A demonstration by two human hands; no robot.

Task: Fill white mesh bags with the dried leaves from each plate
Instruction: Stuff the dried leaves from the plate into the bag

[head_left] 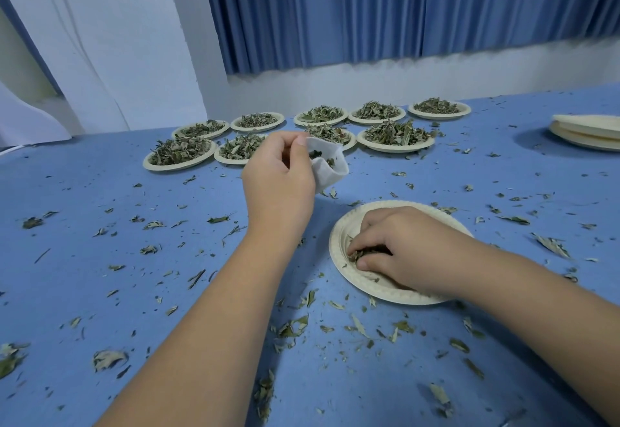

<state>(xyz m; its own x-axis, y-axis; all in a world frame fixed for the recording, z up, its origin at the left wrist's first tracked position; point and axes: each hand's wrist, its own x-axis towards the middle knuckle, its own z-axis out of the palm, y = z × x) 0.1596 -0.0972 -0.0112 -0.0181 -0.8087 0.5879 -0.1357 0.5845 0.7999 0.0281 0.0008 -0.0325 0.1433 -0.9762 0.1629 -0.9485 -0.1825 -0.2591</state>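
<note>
Gathering is the step in hand: the right hand (399, 248) lies in the near plate (339, 252), its fingers curled around the last small heap of dried leaves (364, 253) there, while the rest of that plate shows bare. The left hand (278, 178) is raised above the bench (100, 191), pinching the rim of a white mesh bag (330, 166) between thumb and fingers so that its mouth stands open toward the right; a few dark leaves already show inside it. Judging by this, the near plate is almost emptied and the bag only partly filled. The next move would call for lifting the pinch of leaves across to the bag's mouth and letting it drop inside without crushing or scattering it, which asks the left hand to keep the opening wide and steady. Spilling looks a likely risk, since loose leaf scraps (292, 326) already litter the blue bench all around. Farther back, nine full plates (396, 134) wait in two rows, and a stack of empty plates (587, 131) sits at the far right.
</note>
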